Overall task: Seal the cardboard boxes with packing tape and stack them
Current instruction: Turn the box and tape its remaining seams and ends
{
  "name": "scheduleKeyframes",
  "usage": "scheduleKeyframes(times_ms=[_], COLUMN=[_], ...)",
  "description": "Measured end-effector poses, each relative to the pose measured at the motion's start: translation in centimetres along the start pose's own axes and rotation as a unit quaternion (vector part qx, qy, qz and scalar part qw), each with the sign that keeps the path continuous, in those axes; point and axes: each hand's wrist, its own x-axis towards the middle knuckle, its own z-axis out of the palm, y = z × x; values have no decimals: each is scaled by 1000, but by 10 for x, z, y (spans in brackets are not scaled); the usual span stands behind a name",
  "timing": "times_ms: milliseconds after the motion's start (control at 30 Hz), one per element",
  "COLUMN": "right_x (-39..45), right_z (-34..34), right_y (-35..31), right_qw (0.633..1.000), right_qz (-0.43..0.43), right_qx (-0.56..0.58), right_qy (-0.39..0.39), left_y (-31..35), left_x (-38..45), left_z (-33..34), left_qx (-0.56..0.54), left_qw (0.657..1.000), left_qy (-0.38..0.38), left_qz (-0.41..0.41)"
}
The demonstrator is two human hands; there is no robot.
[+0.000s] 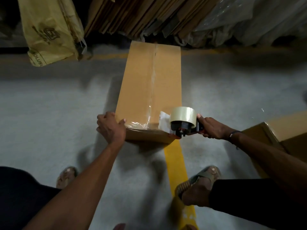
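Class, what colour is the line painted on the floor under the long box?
Yellow: the floor line shows best in the head view.

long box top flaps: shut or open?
Shut. The long box has both flaps flat, meeting at the centre seam, with clear tape along it.

Dim storage corner with a grey floor

A yellow line (178, 165) crosses the grey concrete floor (49, 113); flattened cardboard sheets (132, 14), a yellowish plastic bag (49, 30) and perhaps clear plastic wrapping (249, 19) stand behind.
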Motion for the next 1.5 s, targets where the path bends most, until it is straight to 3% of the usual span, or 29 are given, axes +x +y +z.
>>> scheduleKeyframes(times_ms=[67,133,200,533,733,900,967,1067,1133,1200,1300,1500], right_x=[1,2,4,-2,-25,-16,-12,-8,-6,-2,2,3], right_z=[-1,-1,-1,-5,-29,-16,-13,-16,-20,-21,-13,0], right_y=[1,3,4,17,74,76,72,72,72,73,76,83], right_qw=[1000,1000,1000,1000,999,998,997,993,988,986,986,989], right_qz=[-4,-9,-13,-14,53,59,67,94,108,117,127,113], right_qx=[0,-5,-6,11,8,6,14,49,75,84,80,90], right_qy=[-4,-5,-8,-16,-8,-20,-28,-51,-76,-86,-71,-42], left_y=[17,37,53,78,77,97,114,149,166,174,180,171], left_x=[-15,-35,-55,-60,-60,-55,-55,-66,-70,-79,-101,-103], left_z=[10,26,42,54,57,61,56,59,76,89,79,96], left_qx=[-24,-37,-3,-37,-82,-62,-73,-79,-74,-44,14,-27], left_qw=[994,969,944,949,942,941,927,862,832,841,878,900], left_qy=[-28,-154,-246,-283,-302,-333,-368,-501,-549,-536,-477,-434], left_qz=[107,188,218,132,122,20,-13,-19,-41,-61,-25,-31])
